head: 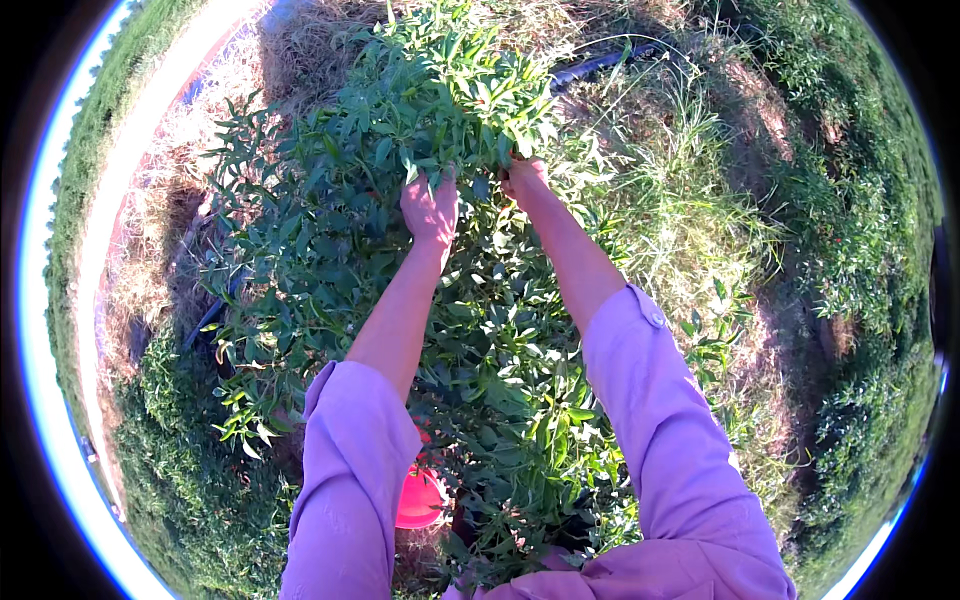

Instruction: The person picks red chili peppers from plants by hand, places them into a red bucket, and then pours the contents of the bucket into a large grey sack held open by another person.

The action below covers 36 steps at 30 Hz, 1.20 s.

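Observation:
A leafy pepper plant [322, 172] fills the middle of the view, with small red fruits showing in places among its leaves. My left hand [430, 208] reaches into the foliage, back of the hand up. Leaves cover its fingertips, so whatever they touch is hidden. Close to its right, my right hand [527, 180] has its fingers curled in at the plant's edge. A bit of red shows by those fingers, but I cannot tell whether they hold it. Below my left forearm, a red plastic bucket [420, 501] is partly hidden by the sleeve and leaves.
Dry grass and green weeds [675, 187] border the plant on the right. A dark hose [600, 66] lies on the ground beyond it. Another row of leafy plants [862, 247] runs along the far right. A pale dirt track [105, 202] curves along the left.

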Each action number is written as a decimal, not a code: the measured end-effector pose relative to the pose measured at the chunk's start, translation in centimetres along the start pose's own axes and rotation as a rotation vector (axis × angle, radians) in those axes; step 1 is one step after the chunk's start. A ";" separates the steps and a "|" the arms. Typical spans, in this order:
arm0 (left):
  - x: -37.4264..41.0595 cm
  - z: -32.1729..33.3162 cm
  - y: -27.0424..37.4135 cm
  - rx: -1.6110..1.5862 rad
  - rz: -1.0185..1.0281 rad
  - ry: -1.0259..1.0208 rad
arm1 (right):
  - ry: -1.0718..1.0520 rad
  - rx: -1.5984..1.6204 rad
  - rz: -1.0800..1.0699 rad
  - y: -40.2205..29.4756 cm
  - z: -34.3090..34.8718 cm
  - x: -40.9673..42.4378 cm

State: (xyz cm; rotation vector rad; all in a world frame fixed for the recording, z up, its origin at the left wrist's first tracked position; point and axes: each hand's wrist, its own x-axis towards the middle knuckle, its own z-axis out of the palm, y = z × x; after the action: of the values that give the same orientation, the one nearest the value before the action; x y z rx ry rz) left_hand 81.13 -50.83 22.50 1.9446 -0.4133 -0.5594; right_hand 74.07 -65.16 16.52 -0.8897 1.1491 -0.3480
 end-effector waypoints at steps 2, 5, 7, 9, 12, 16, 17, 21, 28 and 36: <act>1.1 -1.6 -2.4 -0.529 -0.140 -0.109 | -0.015 -0.077 -0.070 -0.4 0.0 -0.7; 3.7 -4.0 -7.0 -0.829 -0.102 -0.033 | -0.142 -0.007 -0.173 -0.6 1.4 -2.3; -0.8 -1.3 0.0 -0.416 -0.396 0.145 | -0.116 0.005 -0.147 0.3 -4.1 -0.9; -0.2 -3.8 -0.9 -0.528 -0.399 0.198 | -0.283 0.175 0.044 0.2 -3.9 -1.3; -0.5 -5.6 -1.1 -0.618 -0.427 0.224 | -0.550 0.291 0.180 0.5 -5.3 -1.5; 0.2 -7.2 -3.2 -0.877 -0.358 0.181 | -0.593 0.500 0.242 -0.3 -5.7 -3.5; 0.5 -7.6 -3.8 -0.867 -0.376 0.180 | -0.588 0.426 0.176 -0.7 -5.8 -4.1; 0.7 -8.2 -4.3 -0.828 -0.405 0.191 | -0.592 0.097 -0.015 0.0 -6.2 -7.2; 0.6 -8.6 -4.9 -0.846 -0.360 0.150 | -0.111 -0.777 -0.600 4.1 -3.4 -8.5; -1.6 -7.1 -3.1 -0.806 -0.284 0.108 | -0.016 -0.832 -0.467 4.4 -1.6 -6.9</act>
State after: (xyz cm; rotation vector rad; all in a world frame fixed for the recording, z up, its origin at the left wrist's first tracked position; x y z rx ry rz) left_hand 83.87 -43.39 22.57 1.2423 0.1584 -0.6682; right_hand 69.05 -58.57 17.37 -1.9016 1.0619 -0.2297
